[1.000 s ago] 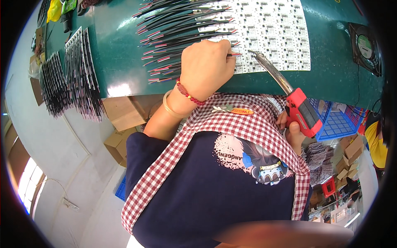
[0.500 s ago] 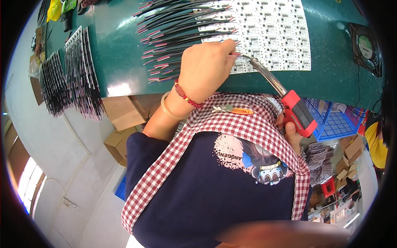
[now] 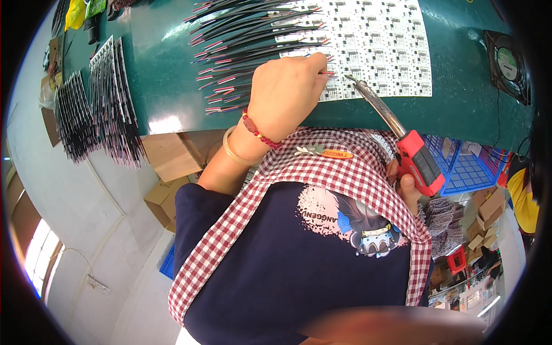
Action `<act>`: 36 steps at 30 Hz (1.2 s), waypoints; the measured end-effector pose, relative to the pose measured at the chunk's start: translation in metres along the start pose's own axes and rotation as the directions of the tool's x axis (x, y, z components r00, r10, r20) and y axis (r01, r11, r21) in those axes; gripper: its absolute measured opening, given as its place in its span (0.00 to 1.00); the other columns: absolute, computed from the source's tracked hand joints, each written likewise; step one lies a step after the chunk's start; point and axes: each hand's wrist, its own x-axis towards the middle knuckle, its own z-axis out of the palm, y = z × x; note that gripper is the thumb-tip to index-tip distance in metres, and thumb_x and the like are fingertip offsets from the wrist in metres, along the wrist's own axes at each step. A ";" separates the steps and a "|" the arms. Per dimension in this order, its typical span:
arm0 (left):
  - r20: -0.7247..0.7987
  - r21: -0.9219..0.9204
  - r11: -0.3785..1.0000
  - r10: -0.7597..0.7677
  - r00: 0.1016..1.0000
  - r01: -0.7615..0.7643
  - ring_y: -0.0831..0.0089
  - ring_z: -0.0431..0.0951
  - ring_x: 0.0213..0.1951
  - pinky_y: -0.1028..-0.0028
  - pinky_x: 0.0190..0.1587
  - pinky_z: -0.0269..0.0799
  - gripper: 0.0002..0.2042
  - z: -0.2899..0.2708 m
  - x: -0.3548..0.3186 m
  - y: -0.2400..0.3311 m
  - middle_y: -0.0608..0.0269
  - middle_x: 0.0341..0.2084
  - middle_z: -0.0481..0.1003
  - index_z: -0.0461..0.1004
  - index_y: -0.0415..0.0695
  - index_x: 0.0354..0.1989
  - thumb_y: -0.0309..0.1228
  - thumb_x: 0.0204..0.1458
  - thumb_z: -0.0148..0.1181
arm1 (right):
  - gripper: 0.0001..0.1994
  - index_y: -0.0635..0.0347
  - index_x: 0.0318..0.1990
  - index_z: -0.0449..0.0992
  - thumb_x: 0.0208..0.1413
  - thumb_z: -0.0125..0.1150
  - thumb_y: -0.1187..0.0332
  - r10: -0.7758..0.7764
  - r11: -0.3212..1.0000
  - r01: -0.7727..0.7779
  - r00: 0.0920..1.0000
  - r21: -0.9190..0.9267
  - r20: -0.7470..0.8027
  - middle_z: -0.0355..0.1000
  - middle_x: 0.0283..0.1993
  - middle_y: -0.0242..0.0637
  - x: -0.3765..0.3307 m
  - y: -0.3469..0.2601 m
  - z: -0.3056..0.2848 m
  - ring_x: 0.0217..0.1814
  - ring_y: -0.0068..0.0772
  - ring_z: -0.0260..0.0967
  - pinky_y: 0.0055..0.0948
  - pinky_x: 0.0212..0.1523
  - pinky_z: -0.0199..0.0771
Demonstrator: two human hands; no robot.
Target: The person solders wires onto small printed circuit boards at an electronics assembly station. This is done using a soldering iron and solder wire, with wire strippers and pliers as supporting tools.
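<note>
My left hand [image 3: 286, 89] is closed in a pinch over the left edge of a white sheet of circuit boards [image 3: 382, 49]. Between its fingertips is a thin cable with a red wire end [image 3: 328, 73] poking out over the boards. A red and black soldering iron [image 3: 422, 164] is gripped in my right hand [image 3: 407, 187], partly hidden behind its handle. The iron's metal tip is over the sheet, a little right of the wire end and apart from it. Black cables [image 3: 236, 54] with red, white and dark wire ends lie in rows left of the boards.
Bundles of wired board strips [image 3: 100, 106] hang off the left side of the green table [image 3: 167, 63]. A black fan [image 3: 507, 68] stands at the right. Below the table are a blue crate [image 3: 466, 172] and cardboard boxes [image 3: 172, 158]. Someone's yellow sleeve [image 3: 524, 201] shows far right.
The soldering iron has shifted slightly to the right, and its tip has drawn away from the wire end. My left hand keeps nearly the same place and pinch.
</note>
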 end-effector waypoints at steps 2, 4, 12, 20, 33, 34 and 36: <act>0.018 0.008 1.000 -0.018 1.000 0.017 0.58 0.76 0.23 0.64 0.25 0.68 0.05 0.000 -0.001 -0.001 0.59 0.19 0.75 0.75 0.46 0.29 0.33 0.48 0.59 | 0.26 0.64 0.35 0.75 0.49 0.65 0.45 0.008 1.000 -0.007 1.000 -0.016 0.005 0.69 0.27 0.33 0.003 0.004 -0.001 0.28 0.26 0.65 0.27 0.29 0.64; 0.029 0.000 1.000 -0.011 1.000 0.011 0.58 0.76 0.23 0.64 0.25 0.68 0.05 -0.002 0.000 -0.003 0.59 0.20 0.75 0.75 0.46 0.29 0.33 0.48 0.59 | 0.25 0.65 0.35 0.75 0.49 0.66 0.47 -0.047 0.997 0.051 0.997 -0.066 0.060 0.70 0.27 0.33 0.006 0.005 -0.004 0.28 0.25 0.65 0.26 0.29 0.64; 0.016 -0.017 1.000 -0.004 1.000 0.004 0.57 0.76 0.24 0.64 0.26 0.68 0.05 0.000 -0.001 -0.002 0.59 0.21 0.76 0.74 0.46 0.29 0.32 0.48 0.60 | 0.22 0.66 0.34 0.75 0.49 0.68 0.52 -0.077 0.982 0.090 0.994 -0.165 0.083 0.71 0.26 0.33 0.009 0.019 -0.012 0.27 0.24 0.66 0.24 0.28 0.65; 0.007 0.010 1.000 -0.005 1.000 0.005 0.57 0.76 0.25 0.64 0.26 0.69 0.05 0.000 -0.002 -0.001 0.59 0.21 0.76 0.74 0.46 0.29 0.32 0.48 0.60 | 0.24 0.66 0.36 0.74 0.48 0.69 0.50 -0.029 0.995 0.042 0.990 -0.089 0.137 0.70 0.27 0.33 0.005 0.011 -0.010 0.27 0.23 0.65 0.23 0.28 0.63; 0.016 0.030 1.000 0.005 1.000 -0.006 0.57 0.76 0.24 0.64 0.26 0.69 0.05 -0.001 -0.001 -0.001 0.60 0.22 0.76 0.74 0.46 0.29 0.32 0.48 0.60 | 0.26 0.65 0.36 0.72 0.50 0.65 0.47 -0.035 0.986 0.045 0.997 -0.160 0.067 0.68 0.27 0.34 0.005 0.010 -0.004 0.27 0.25 0.64 0.24 0.27 0.61; 0.014 0.035 0.999 0.010 1.000 -0.010 0.57 0.76 0.24 0.64 0.26 0.69 0.05 -0.001 -0.001 -0.001 0.60 0.22 0.76 0.74 0.46 0.29 0.32 0.48 0.59 | 0.28 0.65 0.35 0.70 0.50 0.62 0.42 -0.014 0.973 0.032 0.997 -0.227 0.082 0.66 0.27 0.33 0.006 0.010 -0.005 0.27 0.25 0.62 0.24 0.27 0.59; 0.018 0.029 0.999 0.023 1.000 -0.023 0.58 0.76 0.24 0.64 0.26 0.69 0.05 -0.001 0.003 -0.001 0.60 0.22 0.76 0.74 0.46 0.29 0.32 0.48 0.59 | 0.28 0.65 0.35 0.70 0.51 0.62 0.42 -0.014 0.974 0.031 0.997 -0.224 0.076 0.66 0.27 0.33 0.006 0.006 -0.002 0.27 0.25 0.62 0.24 0.27 0.59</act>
